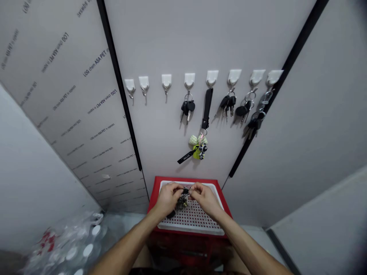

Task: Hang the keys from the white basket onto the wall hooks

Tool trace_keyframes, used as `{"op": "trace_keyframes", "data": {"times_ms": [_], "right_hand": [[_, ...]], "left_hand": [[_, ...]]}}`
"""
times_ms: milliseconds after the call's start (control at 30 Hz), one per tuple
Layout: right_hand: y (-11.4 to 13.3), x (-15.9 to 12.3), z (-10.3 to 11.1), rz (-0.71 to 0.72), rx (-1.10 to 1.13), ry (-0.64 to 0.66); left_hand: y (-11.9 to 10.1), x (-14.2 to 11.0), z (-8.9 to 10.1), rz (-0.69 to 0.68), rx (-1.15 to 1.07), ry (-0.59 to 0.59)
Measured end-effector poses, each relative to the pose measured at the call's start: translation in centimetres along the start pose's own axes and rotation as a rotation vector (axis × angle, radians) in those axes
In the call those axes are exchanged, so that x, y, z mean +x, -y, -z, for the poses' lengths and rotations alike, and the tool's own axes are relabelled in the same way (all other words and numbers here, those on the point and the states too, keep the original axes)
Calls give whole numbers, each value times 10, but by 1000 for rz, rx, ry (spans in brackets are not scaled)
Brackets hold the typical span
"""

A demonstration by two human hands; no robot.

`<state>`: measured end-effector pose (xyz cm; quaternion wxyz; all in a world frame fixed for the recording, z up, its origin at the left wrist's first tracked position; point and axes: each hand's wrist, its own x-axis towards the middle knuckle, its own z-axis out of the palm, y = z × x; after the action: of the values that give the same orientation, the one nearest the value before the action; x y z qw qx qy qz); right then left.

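Note:
My left hand point(168, 199) and my right hand point(207, 199) meet over a white perforated tray point(202, 221), fingertips pinched together. Between them is a small dark key bunch point(185, 191), gripped from both sides; its finer parts are too small to make out. Just below my left fingers, a cluster of metallic pieces point(181, 203) that look like keys lies in the tray or hangs above it; I cannot tell which. A black object point(171, 214) sits beside it, partly hidden by my left hand and wrist.
The tray rests on a red stand point(151, 196). On the wall is a row of white hooks point(166, 81). Several hold black-headed keys point(187, 107); one carries a black strap point(207, 109) with a charm point(199, 148). Wrapped bottles point(71, 252) stand at lower left.

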<state>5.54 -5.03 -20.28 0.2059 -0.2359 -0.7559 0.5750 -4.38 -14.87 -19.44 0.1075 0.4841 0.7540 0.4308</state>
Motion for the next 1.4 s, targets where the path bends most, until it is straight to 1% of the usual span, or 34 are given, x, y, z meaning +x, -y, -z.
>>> {"op": "trace_keyframes", "data": {"times_ms": [100,167,200,267,333,367,433,500,567,600,667,767,867,967,1067,1167,1300,1400], "right_hand": [[4,-1,3,39,-118,-44],[10,-1,6,125,-217,-97],[13,-1,7,184,-255,-99],[22,-1,9,291,-296,-18],[33,0,9,322,-285,104],[38,0,8,321,-265,143],[49,4,6,338,-216,163],[62,11,5,401,-189,145],[77,19,3,478,-197,98],[86,24,3,512,-206,54],[107,34,2,559,-221,-65],[143,48,0,609,-240,-241],[176,62,-2,705,-249,-331],[199,77,-4,760,-238,-388],[209,92,-6,751,-200,-422],[208,102,-9,703,-127,-405],[200,105,-11,639,-92,-336],[195,101,-10,665,-152,-339]], "left_hand": [[-5,2,7,-40,46,-22],[-10,5,13,-82,60,-16],[-13,7,15,-109,62,-3],[-21,10,22,-169,67,22],[-29,15,29,-214,70,18],[-34,17,34,-230,65,7],[-43,24,45,-243,42,-25],[-54,33,59,-222,-2,-65],[-67,43,77,-179,-54,-114],[-75,49,86,-161,-81,-142],[-91,61,105,-148,-133,-212],[-113,80,131,-165,-224,-330],[-129,99,153,-196,-311,-437],[-138,116,167,-198,-333,-525],[-139,130,174,-151,-310,-581],[-133,140,173,-102,-251,-599],[-124,145,167,-89,-205,-586],[-120,143,164,-95,-189,-581]]}}
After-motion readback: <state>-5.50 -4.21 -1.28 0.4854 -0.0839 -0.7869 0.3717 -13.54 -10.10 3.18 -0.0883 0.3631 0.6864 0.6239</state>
